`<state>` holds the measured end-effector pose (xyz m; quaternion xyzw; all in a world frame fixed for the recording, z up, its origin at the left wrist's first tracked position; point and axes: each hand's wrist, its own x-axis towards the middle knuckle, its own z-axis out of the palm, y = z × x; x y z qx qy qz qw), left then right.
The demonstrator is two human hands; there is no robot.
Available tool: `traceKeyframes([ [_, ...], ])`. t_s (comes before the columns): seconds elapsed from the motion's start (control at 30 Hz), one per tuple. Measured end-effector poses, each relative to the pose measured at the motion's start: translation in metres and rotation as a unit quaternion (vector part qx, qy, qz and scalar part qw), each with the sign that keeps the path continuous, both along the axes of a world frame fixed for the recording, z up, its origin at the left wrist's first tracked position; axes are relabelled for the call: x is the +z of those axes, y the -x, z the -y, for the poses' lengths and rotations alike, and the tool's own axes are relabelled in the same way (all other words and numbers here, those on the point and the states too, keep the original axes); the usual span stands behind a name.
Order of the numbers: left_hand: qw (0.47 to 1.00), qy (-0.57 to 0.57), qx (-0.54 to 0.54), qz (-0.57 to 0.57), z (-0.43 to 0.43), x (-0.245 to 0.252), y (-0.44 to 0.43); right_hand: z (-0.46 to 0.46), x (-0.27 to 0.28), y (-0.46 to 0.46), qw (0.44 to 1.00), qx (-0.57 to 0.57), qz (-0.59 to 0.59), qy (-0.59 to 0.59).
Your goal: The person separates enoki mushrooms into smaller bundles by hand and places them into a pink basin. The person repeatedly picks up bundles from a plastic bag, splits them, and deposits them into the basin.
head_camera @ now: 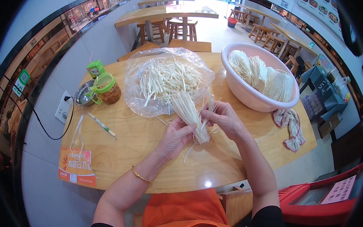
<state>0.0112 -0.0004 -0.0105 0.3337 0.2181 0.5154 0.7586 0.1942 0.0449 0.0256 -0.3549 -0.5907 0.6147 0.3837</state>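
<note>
My left hand (178, 135) grips the lower part of a bundle of enoki mushrooms (188, 114) above the wooden table (136, 160). At the bundle's right side, my right hand (219, 118) pinches a few loose enoki strands (210, 105) between thumb and fingers. Just beyond lies a clear plastic bag (133, 95) with a heap of separated enoki strands (171, 76) on it. At the back right, a pinkish-white plastic basin (250, 100) holds several whole enoki bundles (278, 84). A few stray strands lie beneath my hands.
At left stand a green-lidded jar (107, 91), a metal bowl (83, 93) and a small green carton (95, 68). Nearer lie a paper-wrapped stick (102, 126) and an orange printed card (77, 169). A crumpled cloth (291, 128) lies right of the basin. A wall bounds the left side.
</note>
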Motion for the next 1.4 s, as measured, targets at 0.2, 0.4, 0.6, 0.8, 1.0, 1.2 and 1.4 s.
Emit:
traceKeyframes([
  [0.2,0.999,0.04,0.002,0.035,-0.003,0.002,0.001,0.0,0.006,-0.006,0.986,0.02,-0.119,0.114],
  [0.4,0.998,0.03,0.012,0.059,-0.005,0.0,0.003,-0.002,0.027,-0.027,0.972,0.035,-0.199,0.122],
  [0.6,0.999,0.007,-0.045,0.012,-0.002,-0.001,0.001,-0.001,0.021,-0.018,1.0,0.005,0.006,0.024],
  [0.8,0.999,-0.015,-0.032,0.0,0.001,-0.001,-0.002,0.004,0.01,-0.006,0.998,0.002,0.051,0.036],
  [1.0,0.999,-0.002,-0.042,0.019,-0.002,-0.001,0.001,-0.001,0.009,-0.01,0.999,0.018,0.015,0.027],
  [1.2,0.998,0.033,-0.015,0.053,-0.004,-0.002,0.002,-0.001,0.012,-0.012,0.99,0.024,-0.102,0.094],
  [1.4,0.999,0.027,-0.009,0.034,-0.004,-0.003,0.003,-0.002,0.031,-0.031,0.994,-0.015,-0.09,0.058],
])
